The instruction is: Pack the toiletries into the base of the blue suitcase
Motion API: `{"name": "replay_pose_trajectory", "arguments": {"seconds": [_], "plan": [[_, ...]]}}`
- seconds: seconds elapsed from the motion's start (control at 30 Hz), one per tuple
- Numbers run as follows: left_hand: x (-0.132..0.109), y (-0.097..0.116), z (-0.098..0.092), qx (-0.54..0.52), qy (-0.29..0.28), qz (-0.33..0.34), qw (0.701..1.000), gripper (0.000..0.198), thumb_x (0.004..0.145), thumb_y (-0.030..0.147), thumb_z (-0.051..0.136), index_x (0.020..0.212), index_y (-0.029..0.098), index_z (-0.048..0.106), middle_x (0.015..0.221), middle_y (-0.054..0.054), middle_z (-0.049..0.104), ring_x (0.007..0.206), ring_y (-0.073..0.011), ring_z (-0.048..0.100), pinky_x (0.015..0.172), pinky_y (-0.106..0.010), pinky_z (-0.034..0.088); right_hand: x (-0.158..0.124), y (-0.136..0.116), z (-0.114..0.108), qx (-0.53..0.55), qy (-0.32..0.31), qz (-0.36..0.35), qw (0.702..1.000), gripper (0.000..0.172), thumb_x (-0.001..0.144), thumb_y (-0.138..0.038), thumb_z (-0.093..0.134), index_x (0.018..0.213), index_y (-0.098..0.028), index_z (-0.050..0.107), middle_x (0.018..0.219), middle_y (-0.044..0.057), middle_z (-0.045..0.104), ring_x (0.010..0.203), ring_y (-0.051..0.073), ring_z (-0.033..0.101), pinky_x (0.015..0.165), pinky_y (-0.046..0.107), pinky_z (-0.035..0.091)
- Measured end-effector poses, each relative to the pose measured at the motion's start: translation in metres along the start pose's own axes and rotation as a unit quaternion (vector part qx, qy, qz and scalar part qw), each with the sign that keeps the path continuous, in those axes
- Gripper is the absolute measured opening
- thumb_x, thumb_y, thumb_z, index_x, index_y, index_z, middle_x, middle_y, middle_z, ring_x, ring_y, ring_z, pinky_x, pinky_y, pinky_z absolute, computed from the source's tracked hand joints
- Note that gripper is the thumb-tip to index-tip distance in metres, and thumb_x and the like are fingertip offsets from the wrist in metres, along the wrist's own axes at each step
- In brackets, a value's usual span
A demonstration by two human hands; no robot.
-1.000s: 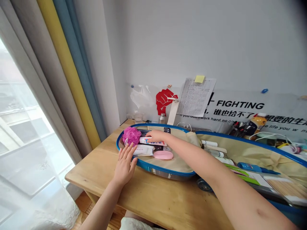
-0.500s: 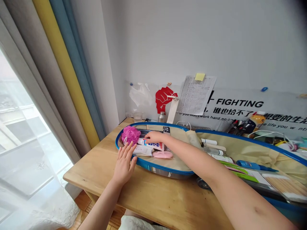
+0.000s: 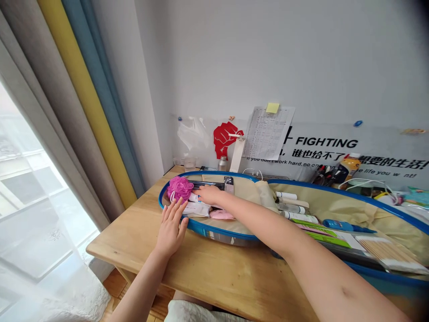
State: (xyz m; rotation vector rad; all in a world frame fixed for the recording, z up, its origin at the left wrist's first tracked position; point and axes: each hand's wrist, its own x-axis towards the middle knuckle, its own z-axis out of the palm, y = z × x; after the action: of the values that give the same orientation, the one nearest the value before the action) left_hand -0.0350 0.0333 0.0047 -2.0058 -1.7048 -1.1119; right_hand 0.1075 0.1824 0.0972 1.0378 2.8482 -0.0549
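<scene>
"White, that tube (image 3: 193,197): where does it lie by the right hand (image 3: 211,195)?"

"Directly under its fingertips, inside the blue-rimmed case (image 3: 217,230). One end pokes out past them toward the magenta puff (image 3: 180,188); the hand hides the rest."

"Are those fingers clamped on it?"

"They're bent downward, tips on or just above it. I can't tell whether they pinch it or only press."

"And the left hand (image 3: 170,231)?"

"Its fingers are slightly apart, with the thumb well out from them, and hold nothing that I can see. Their tips reach over the near rim, just beside the puff and the white packet (image 3: 197,209)."

"How would you handle the tube well?"

"I'd keep the right fingertips low and press lightly, so it lies flat without bending. The packet sits on the near side of those fingers, the pink container (image 3: 220,215) on the near side of the wrist, and a dark flat package (image 3: 229,180) beyond the knuckles. A careless push could shove any of them askew. The left fingers seem well placed to steady the rim."
</scene>
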Motion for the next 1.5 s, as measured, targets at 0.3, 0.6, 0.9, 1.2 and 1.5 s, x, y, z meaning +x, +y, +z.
{"name": "replay_pose_trajectory", "arguments": {"seconds": [0.3, 0.6, 0.9, 1.2, 1.5], "plan": [[-0.002, -0.002, 0.0, -0.004, 0.0, -0.005, 1.0, 0.047, 0.097, 0.037, 0.031, 0.14, 0.023, 0.045, 0.143, -0.01, 0.049, 0.137, -0.025, 0.037, 0.115, -0.049, 0.021, -0.097, 0.12, -0.066, 0.066, 0.078, 0.143, 0.984, 0.041, 0.091, -0.035, 0.045, 0.128, -0.024, 0.059, 0.13, 0.004, 0.062, 0.115, 0.02, 0.06, 0.096, 0.03, 0.047], [-0.002, -0.005, 0.003, -0.008, 0.013, 0.01, 1.0, 0.047, 0.097, 0.038, 0.031, 0.14, 0.024, 0.044, 0.143, -0.009, 0.049, 0.137, -0.0267, 0.037, 0.115, -0.05, 0.021, -0.291, 0.24, -0.024, 0.072, -0.041, 0.413, 0.907, 0.022, 0.091, -0.032, 0.055, 0.102, -0.018, 0.066, 0.109, 0.006, 0.067, 0.096, 0.015, 0.063, 0.087, 0.034, 0.051], [-0.003, -0.006, 0.003, 0.007, 0.01, 0.009, 1.0, 0.047, 0.097, 0.037, 0.03, 0.14, 0.023, 0.044, 0.144, -0.01, 0.047, 0.138, -0.0267, 0.035, 0.114, -0.05, 0.023, -0.337, 0.271, 0.04, 0.086, -0.163, 0.449, 0.874, 0.029, 0.091, -0.036, 0.055, 0.114, -0.019, 0.059, 0.12, 0.008, 0.06, 0.102, 0.017, 0.06, 0.088, 0.038, 0.052], [-0.002, -0.004, 0.002, 0.011, 0.007, 0.008, 1.0, 0.047, 0.098, 0.037, 0.03, 0.139, 0.021, 0.045, 0.144, -0.011, 0.047, 0.137, -0.0262, 0.037, 0.114, -0.049, 0.022, -0.333, 0.281, 0.053, 0.048, -0.144, 0.434, 0.888, 0.028, 0.09, -0.037, 0.056, 0.109, -0.017, 0.061, 0.112, 0.006, 0.062, 0.098, 0.016, 0.061, 0.085, 0.038, 0.052], [-0.001, -0.002, 0.001, 0.005, 0.009, 0.006, 1.0, 0.046, 0.098, 0.037, 0.03, 0.138, 0.021, 0.047, 0.143, -0.01, 0.049, 0.136, -0.0256, 0.039, 0.114, -0.049, 0.023, -0.332, 0.259, 0.018, 0.02, 0.04, 0.434, 0.9, 0.022, 0.065, -0.02, 0.066, 0.087, -0.019, 0.063, 0.092, 0.015, 0.07, 0.076, 0.026, 0.064, 0.068, 0.036, 0.047]]}}
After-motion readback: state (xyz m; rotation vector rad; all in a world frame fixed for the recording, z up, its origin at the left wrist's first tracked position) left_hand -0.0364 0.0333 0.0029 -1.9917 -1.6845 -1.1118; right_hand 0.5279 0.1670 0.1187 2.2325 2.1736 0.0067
